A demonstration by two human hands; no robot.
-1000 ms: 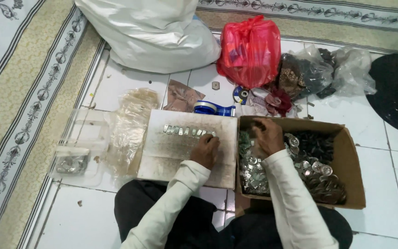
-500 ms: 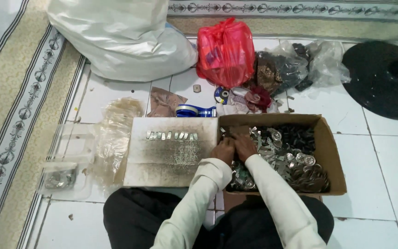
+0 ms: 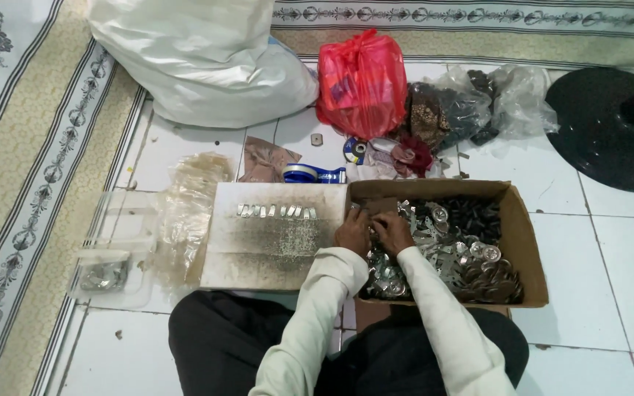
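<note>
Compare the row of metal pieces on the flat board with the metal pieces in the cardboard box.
The row of metal pieces is a few small strips lined up side by side along the flat board; the pieces in the cardboard box are a deep, jumbled heap with round parts mixed in. Nothing touches the row; the left hand and right hand are in the heap. Both are shiny silver metal.

It was a home floor used for piecework. White tiles (image 3: 610,264), a patterned rug (image 3: 23,147) and a cardboard box (image 3: 526,242) of metal parts showed it.

left hand (image 3: 352,233) and right hand (image 3: 393,232) side by side, touching, palms down, fingers curled, both forearms extended forward.
</note>
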